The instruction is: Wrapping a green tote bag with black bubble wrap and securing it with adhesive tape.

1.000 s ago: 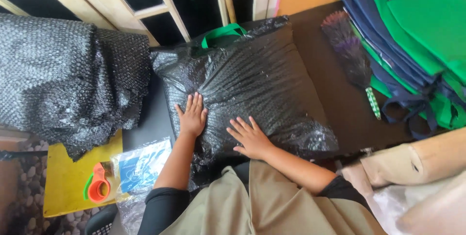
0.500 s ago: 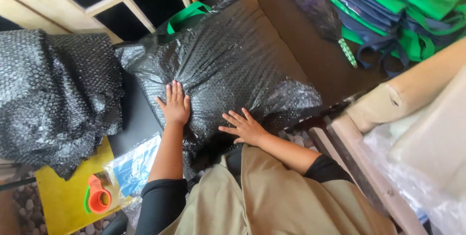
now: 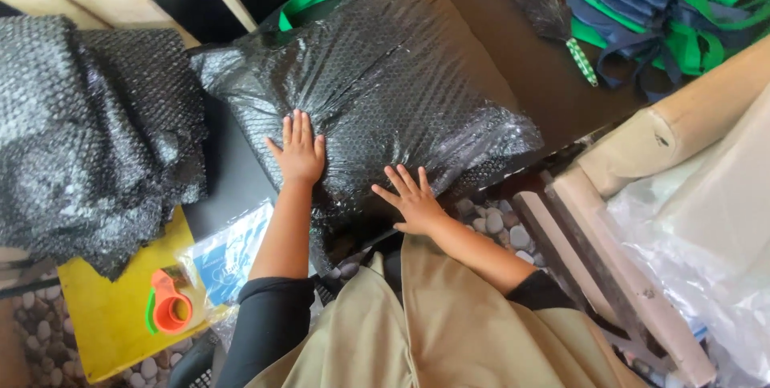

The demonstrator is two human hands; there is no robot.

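Both hands (image 3: 301, 151) lie flat on the wrapped bundle (image 3: 385, 83) mid-frame, on what seems a desk (image 3: 529, 59), bubble-wrap heap (image 3: 88, 131) at left, bags (image 3: 666, 3) upper right.

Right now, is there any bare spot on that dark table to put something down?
Yes: a strip of dark tabletop between the black wrapped bundle and the green bags. Another narrow strip lies between the bundle and the bubble-wrap pile. The bags' corner is crowded.

1. A heap of black bubble wrap (image 3: 88, 131) lies at the left.
2. An orange tape dispenser (image 3: 168, 304) rests on a yellow board (image 3: 112, 332).
3. Green and navy bags (image 3: 666, 3) are stacked at the top right.
4. A feather duster (image 3: 545, 11) lies beside them.
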